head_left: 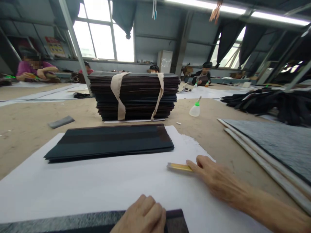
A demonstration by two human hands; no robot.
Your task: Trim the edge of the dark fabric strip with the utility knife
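My left hand (142, 215) rests with curled fingers on a dark grey fabric piece (73, 221) at the near edge of the white paper sheet (109, 184). My right hand (213, 176) lies flat on the paper, its fingertips touching a thin yellow stick (178, 166). A flat stack of dark fabric pieces (109, 140) lies across the paper further out. Behind it stands a tall bundle of dark pieces (134, 95) tied with two beige straps.
A small glue bottle with a green cap (195, 109) stands right of the bundle. Grey boards (272, 152) lie at the right, dark cloth (267, 100) behind them. A grey strip (60, 122) lies at the left. Other people work at far tables.
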